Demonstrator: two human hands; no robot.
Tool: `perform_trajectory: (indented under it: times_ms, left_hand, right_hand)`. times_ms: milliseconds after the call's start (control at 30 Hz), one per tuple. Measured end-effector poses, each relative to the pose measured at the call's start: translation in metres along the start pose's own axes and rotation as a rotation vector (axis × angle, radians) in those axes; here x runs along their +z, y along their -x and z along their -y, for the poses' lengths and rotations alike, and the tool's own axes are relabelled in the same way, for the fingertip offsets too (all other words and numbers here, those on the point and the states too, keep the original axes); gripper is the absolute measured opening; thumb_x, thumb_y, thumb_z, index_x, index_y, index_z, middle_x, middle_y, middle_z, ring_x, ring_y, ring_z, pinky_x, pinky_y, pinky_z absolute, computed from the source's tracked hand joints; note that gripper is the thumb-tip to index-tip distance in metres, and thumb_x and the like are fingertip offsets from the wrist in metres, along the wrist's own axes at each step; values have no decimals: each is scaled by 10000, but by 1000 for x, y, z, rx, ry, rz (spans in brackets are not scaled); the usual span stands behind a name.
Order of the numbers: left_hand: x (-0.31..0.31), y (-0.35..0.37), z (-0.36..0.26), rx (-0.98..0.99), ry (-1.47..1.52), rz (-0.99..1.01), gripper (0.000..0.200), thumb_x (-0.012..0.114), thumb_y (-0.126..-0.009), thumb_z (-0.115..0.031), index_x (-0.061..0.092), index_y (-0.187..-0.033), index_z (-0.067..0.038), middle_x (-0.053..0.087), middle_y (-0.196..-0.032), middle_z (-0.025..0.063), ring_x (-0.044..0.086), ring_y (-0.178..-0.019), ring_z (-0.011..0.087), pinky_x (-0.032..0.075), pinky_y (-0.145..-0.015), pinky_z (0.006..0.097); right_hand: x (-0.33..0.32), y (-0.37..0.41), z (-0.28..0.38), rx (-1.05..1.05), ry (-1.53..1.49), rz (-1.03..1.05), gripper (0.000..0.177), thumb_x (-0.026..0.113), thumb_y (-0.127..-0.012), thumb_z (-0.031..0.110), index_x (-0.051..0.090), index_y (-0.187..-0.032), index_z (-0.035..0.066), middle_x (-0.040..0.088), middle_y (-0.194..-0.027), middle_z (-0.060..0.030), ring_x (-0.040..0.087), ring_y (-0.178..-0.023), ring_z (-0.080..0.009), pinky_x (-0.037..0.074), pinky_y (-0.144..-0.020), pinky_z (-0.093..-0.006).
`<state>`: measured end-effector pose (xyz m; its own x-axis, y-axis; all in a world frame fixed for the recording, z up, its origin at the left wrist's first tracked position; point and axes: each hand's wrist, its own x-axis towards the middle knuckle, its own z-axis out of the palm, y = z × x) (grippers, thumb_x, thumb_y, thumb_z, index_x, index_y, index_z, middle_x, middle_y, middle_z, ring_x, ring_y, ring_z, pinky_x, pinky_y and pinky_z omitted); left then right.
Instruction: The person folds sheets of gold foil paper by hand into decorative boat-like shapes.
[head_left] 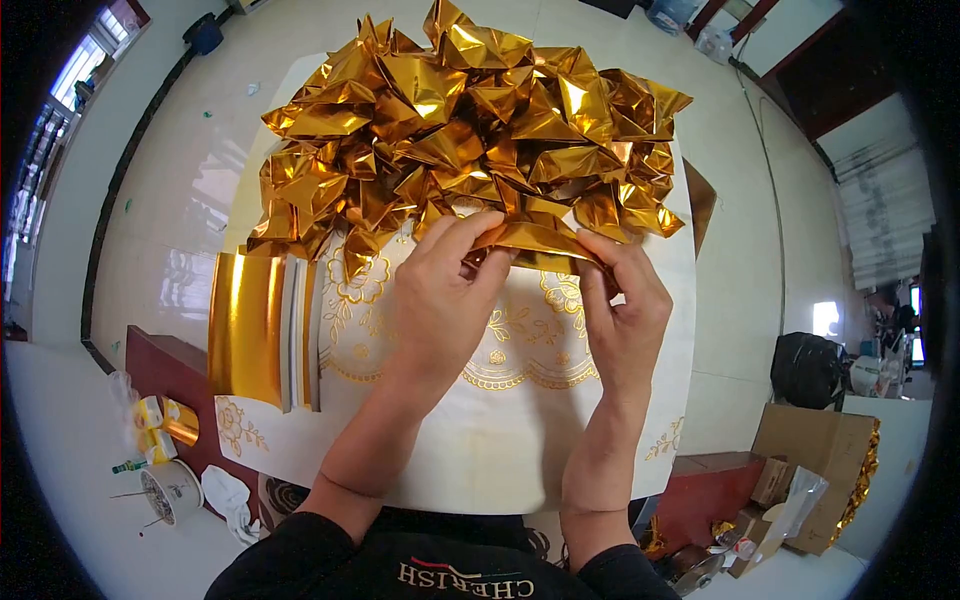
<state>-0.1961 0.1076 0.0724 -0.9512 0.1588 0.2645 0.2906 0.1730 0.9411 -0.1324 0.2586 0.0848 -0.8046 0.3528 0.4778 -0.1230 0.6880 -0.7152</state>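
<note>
A folded piece of gold foil paper (540,240) is stretched between my two hands, just in front of a large heap of folded gold foil pieces (450,110). My left hand (445,290) pinches its left end between thumb and fingers. At its right end, my right hand (625,300) has closed its thumb and fingers on the foil. A stack of flat gold foil sheets (248,330) lies to the left on the white patterned tablecloth (470,450).
A dark red bench (170,370) shows past the table's left side. Cardboard boxes (815,460) and a black bag (806,370) stand at the right. At lower left are a white bucket (172,492) and a white cloth (230,500).
</note>
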Motion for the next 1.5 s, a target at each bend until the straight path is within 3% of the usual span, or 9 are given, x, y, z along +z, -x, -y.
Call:
perform_trajectory:
  times_ms: [200,400,500,600,700,833,1100,1500]
  left_hand:
    - [-1,0,-5,-29,-52,40,333,711,-842,30,676,-1172,6,665,-1028,89,661,-884,122,552,-681,239]
    - [-5,-1,5,46,-149,-6,344,633,-866,46,654,-1208,15,658,-1050,124,663,-878,160,560,-683,275]
    - [-5,-2,12,114,-292,-24,301,622,-886,3,654,-1184,32,671,-935,139,656,-796,153,530,-640,279]
    - [-15,-5,7,6,-381,122,238,618,-907,-49,660,-1122,46,652,-784,140,633,-690,151,493,-596,294]
    - [-15,-5,8,-30,-364,103,189,615,-914,-66,668,-1057,46,640,-714,137,613,-623,154,471,-572,302]
    - [-13,-3,13,-11,-359,94,176,618,-913,-64,661,-1043,47,664,-761,161,607,-603,161,487,-580,314]
    - [-12,-4,12,-48,-364,146,181,640,-933,-103,660,-1040,41,665,-777,176,651,-620,182,504,-587,323]
    - [-13,-4,11,2,-490,196,173,619,-922,-158,640,-941,13,646,-765,214,623,-676,390,478,-625,446]
  right_hand:
    - [5,1,-3,2,69,-37,233,698,-871,-12,710,-1095,49,651,-837,-99,650,-667,-187,542,-575,-295]
    - [7,3,-1,64,168,-36,201,712,-893,59,713,-1094,50,631,-789,-97,607,-602,-189,491,-544,-307]
    - [5,3,-2,36,210,-46,196,713,-900,75,714,-1095,48,619,-771,-94,587,-578,-190,476,-537,-314]
    - [5,3,0,42,182,-54,189,706,-906,81,715,-1092,46,624,-777,-95,590,-580,-191,475,-540,-316]
    - [6,3,1,109,131,-32,176,693,-914,82,715,-1084,42,641,-793,-101,606,-597,-194,481,-549,-323]
    - [9,6,-8,173,110,8,165,682,-918,86,715,-1075,44,658,-812,-116,626,-617,-216,492,-569,-339]
    - [14,7,-6,37,257,-18,149,667,-926,102,711,-1063,66,647,-811,-119,641,-672,-305,510,-596,-391]
    - [16,8,0,19,324,22,132,666,-921,102,689,-1045,62,651,-818,-126,648,-665,-317,512,-580,-404]
